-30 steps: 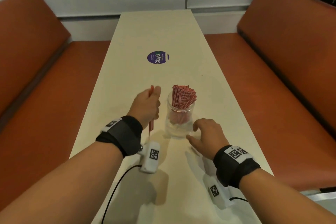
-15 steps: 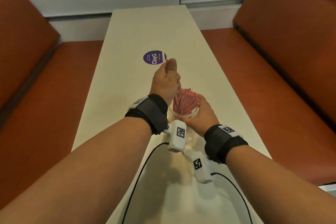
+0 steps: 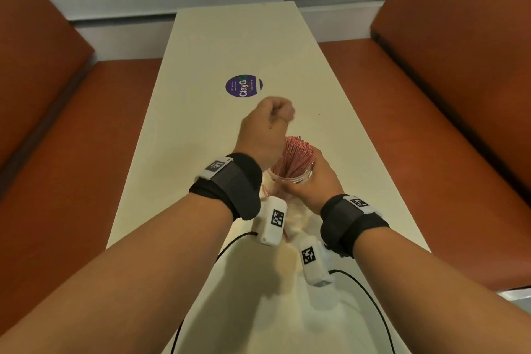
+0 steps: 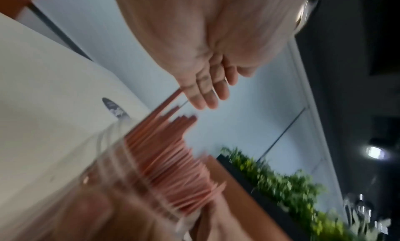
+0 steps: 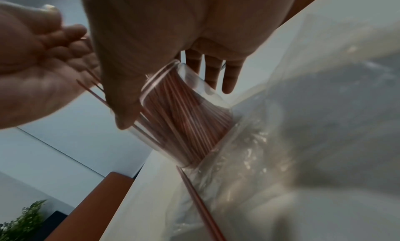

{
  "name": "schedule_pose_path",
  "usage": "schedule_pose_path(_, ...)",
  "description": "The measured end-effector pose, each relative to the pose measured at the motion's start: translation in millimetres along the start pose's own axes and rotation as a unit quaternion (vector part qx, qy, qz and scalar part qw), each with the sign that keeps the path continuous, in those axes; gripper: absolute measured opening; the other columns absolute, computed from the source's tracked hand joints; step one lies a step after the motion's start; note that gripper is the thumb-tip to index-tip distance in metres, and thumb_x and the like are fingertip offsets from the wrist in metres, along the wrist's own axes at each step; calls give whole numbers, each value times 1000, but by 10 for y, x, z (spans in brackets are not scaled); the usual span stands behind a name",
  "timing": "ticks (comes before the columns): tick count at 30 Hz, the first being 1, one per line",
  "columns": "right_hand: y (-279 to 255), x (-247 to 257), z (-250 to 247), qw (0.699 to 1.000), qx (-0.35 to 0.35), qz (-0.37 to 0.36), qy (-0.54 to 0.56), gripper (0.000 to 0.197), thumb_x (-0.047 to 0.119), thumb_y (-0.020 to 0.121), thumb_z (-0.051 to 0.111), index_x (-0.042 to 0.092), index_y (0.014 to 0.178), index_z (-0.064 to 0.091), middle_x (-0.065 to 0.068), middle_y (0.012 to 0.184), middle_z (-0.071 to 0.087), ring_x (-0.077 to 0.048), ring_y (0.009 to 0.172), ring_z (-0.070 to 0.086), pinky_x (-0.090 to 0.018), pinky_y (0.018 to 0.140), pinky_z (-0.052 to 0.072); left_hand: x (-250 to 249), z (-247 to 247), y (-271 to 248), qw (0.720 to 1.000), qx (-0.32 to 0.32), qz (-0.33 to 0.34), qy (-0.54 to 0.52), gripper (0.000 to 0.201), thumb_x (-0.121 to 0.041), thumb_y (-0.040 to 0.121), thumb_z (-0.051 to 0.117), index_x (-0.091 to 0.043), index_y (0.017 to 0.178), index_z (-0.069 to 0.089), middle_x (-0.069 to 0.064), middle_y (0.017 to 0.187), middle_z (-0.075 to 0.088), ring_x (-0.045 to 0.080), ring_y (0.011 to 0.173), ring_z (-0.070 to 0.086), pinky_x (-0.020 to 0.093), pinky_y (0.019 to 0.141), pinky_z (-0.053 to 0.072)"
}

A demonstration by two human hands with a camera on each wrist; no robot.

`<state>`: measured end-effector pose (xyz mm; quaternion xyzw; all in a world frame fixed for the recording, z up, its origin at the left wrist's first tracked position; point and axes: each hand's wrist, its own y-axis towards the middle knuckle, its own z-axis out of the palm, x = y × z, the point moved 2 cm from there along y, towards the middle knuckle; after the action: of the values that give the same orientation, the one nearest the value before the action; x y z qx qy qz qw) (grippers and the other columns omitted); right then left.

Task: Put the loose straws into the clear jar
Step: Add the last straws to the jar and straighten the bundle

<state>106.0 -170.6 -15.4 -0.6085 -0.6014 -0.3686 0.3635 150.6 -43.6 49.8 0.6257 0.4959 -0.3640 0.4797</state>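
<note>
The clear jar [image 3: 290, 179] stands on the table near me, packed with thin red straws [image 3: 297, 152]. My right hand [image 3: 314, 181] grips the jar's side, its thumb and fingers [image 5: 216, 73] wrapped round the jar [image 5: 186, 118]. My left hand [image 3: 267, 126] is a curled fist just above and left of the jar mouth. It pinches a few red straws [image 5: 93, 89] that slant down toward the rim; one of these straws [image 4: 167, 101] runs from its fingertips [image 4: 205, 94] to the jar [image 4: 112, 159]. Another loose straw [image 5: 199, 202] lies on the table beside the jar's base.
The long cream table [image 3: 235, 37] carries a round purple sticker [image 3: 243, 85] beyond the jar. A crumpled clear plastic bag [image 5: 259, 176] lies by the jar on my side. Orange benches [image 3: 431, 123] flank the table. Wrist cables [image 3: 370, 296] trail near the front edge.
A second ago my left hand stood its straws on the table left of the jar and my right hand lay beside it. Now the left is over the jar mouth and the right grips the jar.
</note>
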Motion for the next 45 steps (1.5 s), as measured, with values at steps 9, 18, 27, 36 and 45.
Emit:
schedule_pose_path(9, 31, -79, 39, 1000, -4, 5, 2, 85, 35, 56, 90, 25, 127, 45, 14, 112, 54, -7, 101, 53, -22, 88, 41, 877, -332, -492, 881, 139, -306, 334, 38, -35, 90, 56, 0, 85, 70, 14, 84, 73, 32, 85, 68, 33, 74, 55)
schedule_pose_path(18, 27, -75, 50, 1000, -11, -2, 12, 86, 32, 57, 90, 24, 129, 44, 6, 119, 56, -9, 103, 52, -25, 92, 41, 928, -71, -467, 867, 149, -379, 286, 29, -36, 72, 75, -11, 62, 64, 4, 64, 68, 22, 62, 65, 24, 57, 48)
schedule_pose_path(27, 32, -85, 57, 1000, -10, -2, 13, 86, 33, 56, 89, 25, 129, 44, 12, 113, 53, -9, 103, 53, -24, 91, 41, 924, -13, -522, 882, 95, -347, 306, 43, -49, 80, 65, -7, 73, 63, 13, 84, 71, 27, 71, 63, 29, 61, 47)
schedule_pose_path(36, 42, -101, 55, 1000, -9, -1, 9, 85, 29, 58, 89, 23, 129, 44, 8, 116, 56, -11, 103, 54, -27, 94, 43, 863, 8, -534, 895, 87, -318, 300, 47, -52, 76, 67, -11, 97, 56, 11, 97, 65, 32, 82, 68, 40, 73, 59)
schedule_pose_path(45, 55, -113, 65, 1000, -4, -3, 0, 86, 34, 58, 88, 25, 130, 42, 9, 117, 54, -7, 102, 51, -24, 91, 41, 883, -24, -548, 879, 136, -304, 341, 28, -28, 81, 64, -7, 99, 64, 13, 104, 68, 28, 90, 64, 30, 66, 46)
